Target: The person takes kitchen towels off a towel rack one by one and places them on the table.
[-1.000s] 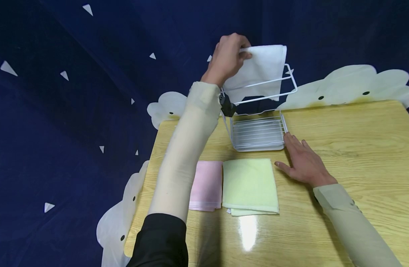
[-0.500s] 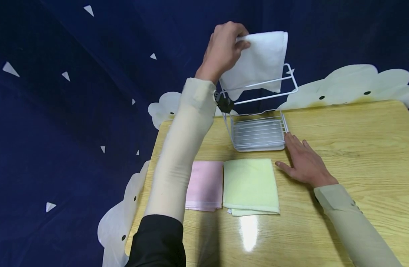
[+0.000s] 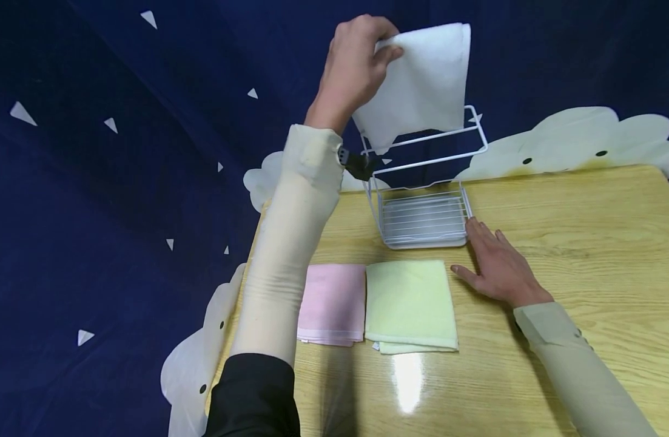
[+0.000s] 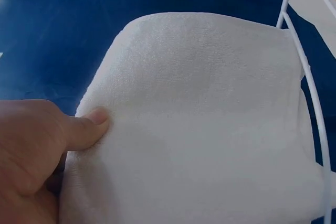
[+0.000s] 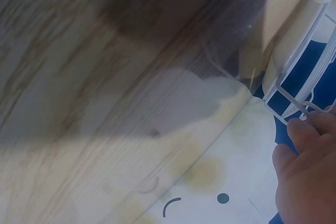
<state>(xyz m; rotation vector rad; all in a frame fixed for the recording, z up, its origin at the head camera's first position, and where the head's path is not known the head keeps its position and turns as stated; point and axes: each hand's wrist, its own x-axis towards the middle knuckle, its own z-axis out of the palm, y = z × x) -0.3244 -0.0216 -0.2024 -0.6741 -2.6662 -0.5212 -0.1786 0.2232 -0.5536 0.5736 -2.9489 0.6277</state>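
My left hand (image 3: 353, 70) pinches the top edge of a folded white towel (image 3: 424, 79) between thumb and fingers. The towel hangs above the top bars of a white wire rack (image 3: 429, 161), its lower edge overlapping the back bar in the head view. In the left wrist view the thumb lies on the near face of the white towel (image 4: 205, 108), and a rack bar runs along its right side. My right hand (image 3: 495, 262) lies with fingers straight, fingertips at the right side of the rack's base. In the right wrist view those fingers (image 5: 307, 137) are right by the white wires.
A folded pink towel (image 3: 334, 303) and a folded yellow-green towel (image 3: 410, 303) lie side by side on the wooden table (image 3: 580, 243), in front of the rack. Behind the table hangs a dark blue curtain (image 3: 121, 212) with white triangles and clouds.
My left hand has risen and shifted slightly left, lifting the white towel up from among the rack's top bars. The right hand and the other two towels have stayed put.
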